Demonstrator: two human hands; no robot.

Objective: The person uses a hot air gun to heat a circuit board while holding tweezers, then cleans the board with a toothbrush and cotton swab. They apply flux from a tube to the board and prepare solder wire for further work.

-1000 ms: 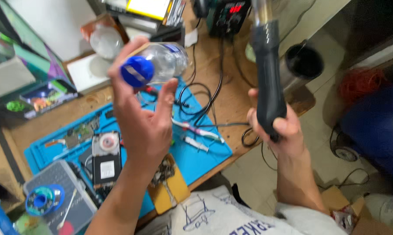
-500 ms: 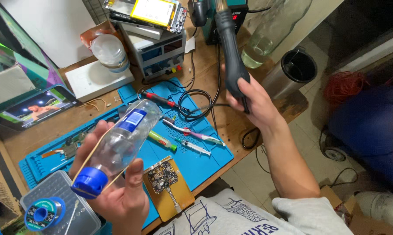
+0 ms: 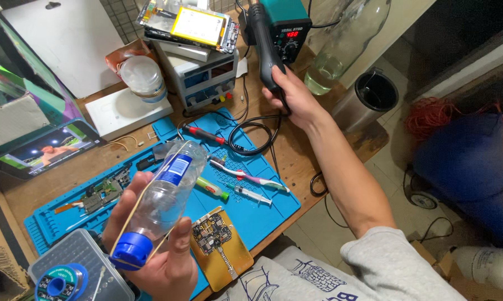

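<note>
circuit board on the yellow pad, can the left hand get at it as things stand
Probably not right away: the left hand is wrapped around a clear bottle, though the circuit board lies uncovered just beside it.

Bare left hand (image 3: 156, 256) and bare right hand (image 3: 296, 100), no gloves, rings or watch visible. Right forearm uncovered up to a short light-grey sleeve (image 3: 396, 267). Light-grey shirt (image 3: 296, 278) with dark-blue printed line drawing and lettering across the front.
</note>
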